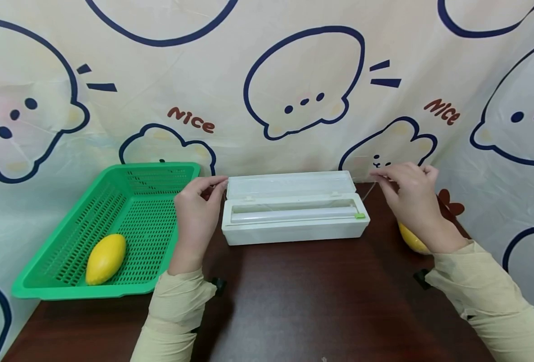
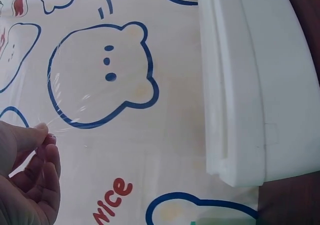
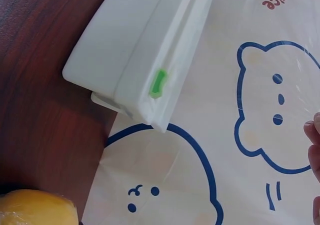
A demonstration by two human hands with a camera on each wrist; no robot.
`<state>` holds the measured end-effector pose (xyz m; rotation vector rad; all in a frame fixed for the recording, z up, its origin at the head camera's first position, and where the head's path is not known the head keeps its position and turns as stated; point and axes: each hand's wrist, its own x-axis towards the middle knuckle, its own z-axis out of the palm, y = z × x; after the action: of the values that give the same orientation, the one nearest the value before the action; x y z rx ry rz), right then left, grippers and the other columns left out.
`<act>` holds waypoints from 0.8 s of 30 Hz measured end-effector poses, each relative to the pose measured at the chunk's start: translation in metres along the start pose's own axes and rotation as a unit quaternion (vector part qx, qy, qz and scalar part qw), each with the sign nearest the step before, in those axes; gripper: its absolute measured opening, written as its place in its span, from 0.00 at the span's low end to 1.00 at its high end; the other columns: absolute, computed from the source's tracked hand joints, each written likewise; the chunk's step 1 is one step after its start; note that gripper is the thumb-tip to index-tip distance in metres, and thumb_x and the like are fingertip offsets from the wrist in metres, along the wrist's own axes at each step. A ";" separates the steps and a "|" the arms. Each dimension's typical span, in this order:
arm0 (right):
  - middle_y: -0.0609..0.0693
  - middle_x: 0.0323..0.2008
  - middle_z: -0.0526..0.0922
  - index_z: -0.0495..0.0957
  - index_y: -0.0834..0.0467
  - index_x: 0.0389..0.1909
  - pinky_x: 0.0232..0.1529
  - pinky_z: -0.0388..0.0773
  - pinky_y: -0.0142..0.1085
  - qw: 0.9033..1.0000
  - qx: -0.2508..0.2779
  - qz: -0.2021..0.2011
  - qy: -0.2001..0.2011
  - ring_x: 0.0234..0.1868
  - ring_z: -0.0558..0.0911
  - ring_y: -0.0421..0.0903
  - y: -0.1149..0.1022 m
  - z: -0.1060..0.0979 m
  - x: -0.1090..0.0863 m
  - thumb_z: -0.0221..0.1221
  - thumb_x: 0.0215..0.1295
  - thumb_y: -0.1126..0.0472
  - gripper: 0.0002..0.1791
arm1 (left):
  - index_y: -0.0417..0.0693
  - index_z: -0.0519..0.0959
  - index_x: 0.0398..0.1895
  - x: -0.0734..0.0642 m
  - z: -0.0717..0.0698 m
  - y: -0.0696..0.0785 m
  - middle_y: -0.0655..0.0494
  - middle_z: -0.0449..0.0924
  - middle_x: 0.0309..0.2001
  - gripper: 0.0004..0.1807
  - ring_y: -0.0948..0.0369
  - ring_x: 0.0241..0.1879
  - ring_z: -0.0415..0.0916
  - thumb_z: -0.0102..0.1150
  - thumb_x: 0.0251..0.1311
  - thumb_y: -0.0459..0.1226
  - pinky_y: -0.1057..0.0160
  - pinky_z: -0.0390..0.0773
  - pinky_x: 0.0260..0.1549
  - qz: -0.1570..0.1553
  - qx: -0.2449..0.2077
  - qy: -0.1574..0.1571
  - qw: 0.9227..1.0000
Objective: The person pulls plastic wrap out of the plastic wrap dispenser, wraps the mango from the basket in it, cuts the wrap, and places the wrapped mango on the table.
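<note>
A white cling film dispenser (image 1: 294, 234) sits mid-table with its lid (image 1: 289, 186) raised, a pale roll (image 1: 294, 215) inside and a green slider (image 1: 359, 216) at the right end. Beside its left end, my left hand (image 1: 197, 216) pinches clear cling film (image 2: 82, 102) between thumb and index finger. Off the right end, my right hand (image 1: 409, 201) pinches the film's other side, and a thin strand runs down toward the box. The film is nearly invisible between the hands. Partly hidden under my right forearm lies a yellow lemon (image 1: 413, 241), film-wrapped in the right wrist view.
On the left stands a green perforated basket (image 1: 81, 292) holding another lemon (image 1: 106, 259). A cartoon-printed curtain (image 1: 303, 151) hangs right behind the dispenser. Everything rests on a dark brown wooden table (image 1: 303, 301).
</note>
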<state>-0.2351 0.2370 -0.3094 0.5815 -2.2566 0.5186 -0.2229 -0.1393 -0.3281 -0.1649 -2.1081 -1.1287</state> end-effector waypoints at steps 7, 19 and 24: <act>0.61 0.36 0.88 0.88 0.63 0.42 0.47 0.53 0.59 1.000 0.003 -0.010 0.010 0.43 0.78 0.59 -0.003 -0.006 -0.001 0.68 0.61 0.75 0.10 | 0.39 0.90 0.42 -0.002 -0.006 0.005 0.46 0.87 0.37 0.06 0.57 0.30 0.75 0.69 0.64 0.31 0.73 0.69 0.28 -0.007 -0.009 -0.003 1.000; 0.59 0.35 0.88 0.89 0.62 0.41 0.46 0.51 0.57 0.999 0.005 -0.028 0.015 0.42 0.78 0.57 -0.008 -0.016 -0.001 0.68 0.61 0.75 0.10 | 0.40 0.90 0.42 -0.002 -0.016 0.011 0.48 0.86 0.35 0.06 0.58 0.29 0.73 0.69 0.63 0.31 0.74 0.68 0.27 -0.013 -0.009 -0.016 1.000; 0.57 0.35 0.88 0.88 0.62 0.39 0.45 0.51 0.53 0.998 0.018 -0.056 0.001 0.42 0.77 0.57 -0.009 -0.026 -0.013 0.70 0.56 0.76 0.11 | 0.41 0.90 0.41 -0.011 -0.030 0.015 0.49 0.86 0.37 0.05 0.58 0.30 0.75 0.68 0.65 0.31 0.72 0.71 0.29 -0.024 0.008 -0.059 0.998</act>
<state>-0.2073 0.2462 -0.3002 0.7198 -2.2019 0.5046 -0.1924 -0.1506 -0.3153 -0.1792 -2.2361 -1.1536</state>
